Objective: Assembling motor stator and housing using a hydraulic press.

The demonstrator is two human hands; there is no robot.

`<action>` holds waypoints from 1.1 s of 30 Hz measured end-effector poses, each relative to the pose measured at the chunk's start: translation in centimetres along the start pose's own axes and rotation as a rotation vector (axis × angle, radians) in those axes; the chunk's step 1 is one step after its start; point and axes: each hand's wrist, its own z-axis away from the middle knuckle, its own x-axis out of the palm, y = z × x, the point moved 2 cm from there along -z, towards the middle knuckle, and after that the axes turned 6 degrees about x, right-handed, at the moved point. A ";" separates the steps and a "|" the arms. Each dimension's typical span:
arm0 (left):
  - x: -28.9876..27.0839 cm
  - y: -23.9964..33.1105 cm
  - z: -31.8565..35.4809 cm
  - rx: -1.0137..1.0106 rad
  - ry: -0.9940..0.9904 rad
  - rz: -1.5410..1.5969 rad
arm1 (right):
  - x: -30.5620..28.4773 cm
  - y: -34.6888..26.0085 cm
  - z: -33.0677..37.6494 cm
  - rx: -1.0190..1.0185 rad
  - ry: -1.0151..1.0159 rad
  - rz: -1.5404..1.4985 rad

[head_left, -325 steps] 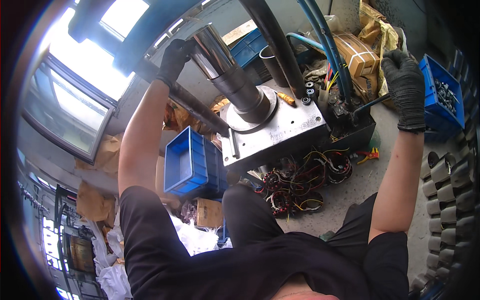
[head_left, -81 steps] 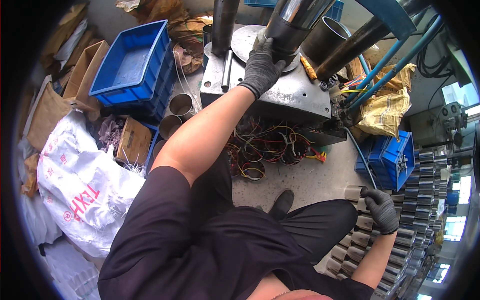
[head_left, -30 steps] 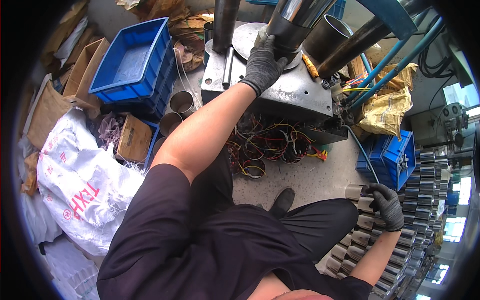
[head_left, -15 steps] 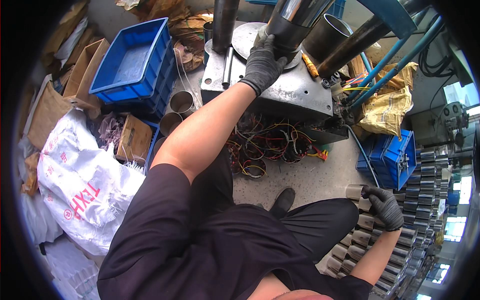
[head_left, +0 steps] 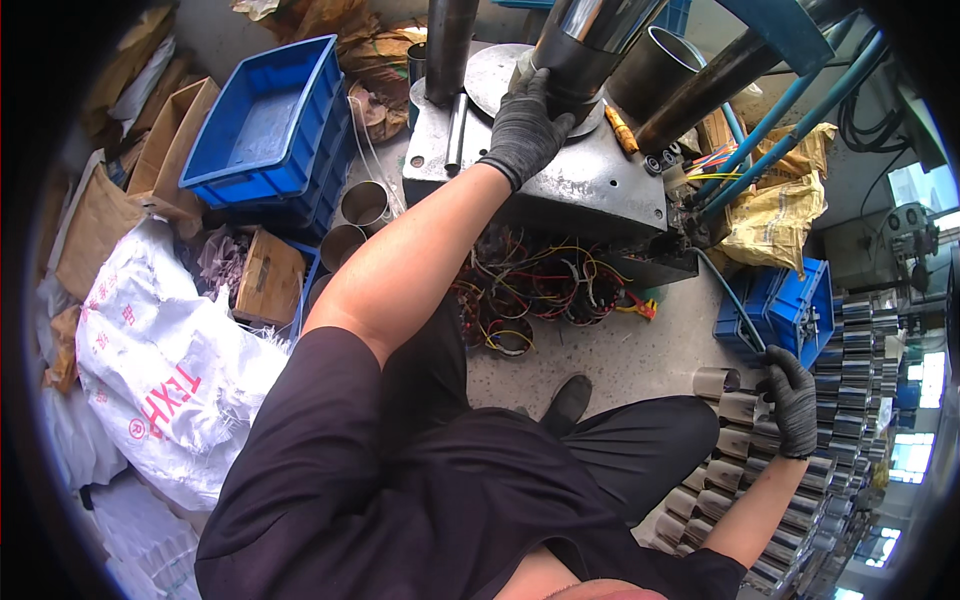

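Observation:
My left hand [head_left: 528, 130], in a dark grey glove, is wrapped against the near left side of a dark metal sleeve [head_left: 575, 72]. A shiny steel cylinder [head_left: 597, 22] rises out of this sleeve, tilted in the view. Beneath them lies a round plate [head_left: 492, 80] on a thick metal block [head_left: 590, 190]. Off to the right, my gloved right hand [head_left: 790, 405] has its fingers curled at the end of a thin metal rod [head_left: 728, 290], which runs from the block's right side. The fingers partly hide the rod's end.
Rows of steel cylinders [head_left: 735, 440] lie below and beside my right hand. A blue crate [head_left: 785, 305] stands beyond it. Coiled wires [head_left: 540, 285] sit under the block. Stacked blue bins [head_left: 265, 125] and a white sack [head_left: 170, 370] are at left.
My right hand has moved up and slightly right, and the rod's end has swung up with it. My left hand stays on the sleeve.

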 end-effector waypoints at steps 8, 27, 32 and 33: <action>-1.2 2.0 1.8 0.117 -0.057 -0.033 | -4.8 -3.1 -6.2 -0.463 0.651 0.619; 2.9 2.3 2.6 0.452 -0.502 -0.230 | -13.5 -11.0 -21.0 -0.213 0.791 0.436; 5.6 2.3 2.2 0.594 -0.621 -0.394 | -13.4 -11.3 -21.4 -0.192 0.806 0.599; 6.2 1.3 2.3 0.600 -0.618 -0.405 | -13.2 -12.2 -21.1 -0.194 0.811 0.587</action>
